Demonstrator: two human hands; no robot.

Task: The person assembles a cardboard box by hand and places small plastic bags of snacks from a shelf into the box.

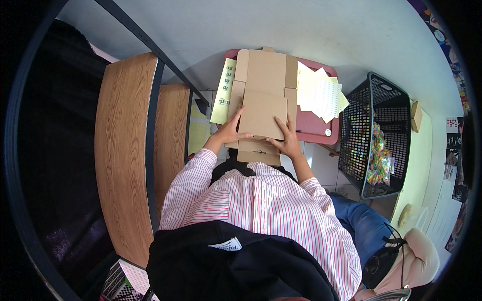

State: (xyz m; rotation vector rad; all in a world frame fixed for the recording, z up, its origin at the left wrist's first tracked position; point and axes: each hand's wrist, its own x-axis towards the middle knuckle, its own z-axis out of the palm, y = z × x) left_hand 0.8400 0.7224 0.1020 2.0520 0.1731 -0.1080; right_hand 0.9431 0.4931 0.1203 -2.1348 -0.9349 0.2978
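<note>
An unfolded brown cardboard box point(263, 113) lies across a red table point(316, 131), its near flaps overhanging my lap. My left hand point(230, 129) rests at the left edge of a cardboard panel, thumb along its near edge and fingers spread. On the right side of that panel lies my right hand point(286, 137), fingers apart, pressing on the board. A yellow sheet with round green printed stickers point(223, 90) sticks out left of the box. To its right, fanned pale yellow sheets point(320, 92) bear small print. A round sticker point(328, 132) lies near the table's right corner.
A black plastic basket point(388, 90) at the right holds bags of colourful small items point(378, 154). Wooden shelves point(126, 150) with a dark metal frame stand at the left. A wall is behind the table. Another person's blue-clad leg point(354, 218) is at the lower right.
</note>
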